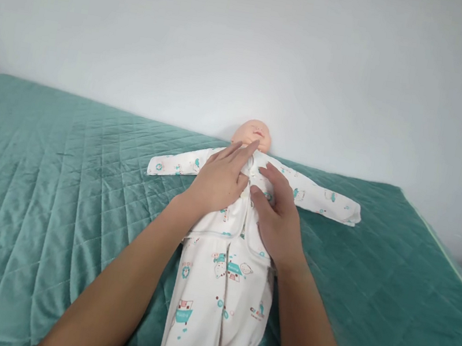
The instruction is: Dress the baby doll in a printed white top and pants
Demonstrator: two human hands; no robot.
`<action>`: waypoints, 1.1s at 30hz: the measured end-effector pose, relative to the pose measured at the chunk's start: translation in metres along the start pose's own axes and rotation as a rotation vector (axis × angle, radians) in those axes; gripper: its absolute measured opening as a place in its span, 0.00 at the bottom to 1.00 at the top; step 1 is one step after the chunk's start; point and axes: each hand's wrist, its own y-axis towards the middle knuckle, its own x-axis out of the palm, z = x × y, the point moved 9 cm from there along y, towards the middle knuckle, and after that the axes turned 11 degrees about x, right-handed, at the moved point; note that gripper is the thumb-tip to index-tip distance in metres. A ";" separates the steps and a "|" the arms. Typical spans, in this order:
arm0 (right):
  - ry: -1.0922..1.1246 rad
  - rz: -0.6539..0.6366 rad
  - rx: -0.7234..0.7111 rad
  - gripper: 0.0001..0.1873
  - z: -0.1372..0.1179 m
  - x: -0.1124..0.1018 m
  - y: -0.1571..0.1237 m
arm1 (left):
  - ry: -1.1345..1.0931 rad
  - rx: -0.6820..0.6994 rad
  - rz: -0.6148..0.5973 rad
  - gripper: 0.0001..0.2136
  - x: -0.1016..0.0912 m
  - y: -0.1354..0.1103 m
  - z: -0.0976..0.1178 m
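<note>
A baby doll (253, 134) lies on its back, its head at the far end. It wears a white printed baby jacket (223, 224) and matching printed pants (200, 285). My left hand (224, 178) rests on the jacket's left chest, fingers stretched toward the doll's chin. On the right side of the chest, my right hand (278, 209) touches the jacket near its front opening, thumb and forefinger apart and slightly bent. The jacket fronts meet under my hands and part below them. Both sleeves spread out sideways.
A green quilted cover (77, 201) lies under the doll. Behind the doll's head rises a white wall (251, 47). The cover's light-edged border (441, 256) runs along the right side.
</note>
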 end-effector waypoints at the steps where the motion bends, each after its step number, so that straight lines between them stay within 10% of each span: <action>1: -0.010 -0.005 -0.005 0.21 -0.001 0.001 0.000 | 0.004 -0.007 -0.009 0.31 0.000 0.001 0.000; 33: -0.067 -0.098 0.046 0.31 -0.001 0.016 0.044 | -0.116 -0.101 0.020 0.28 0.001 0.002 -0.014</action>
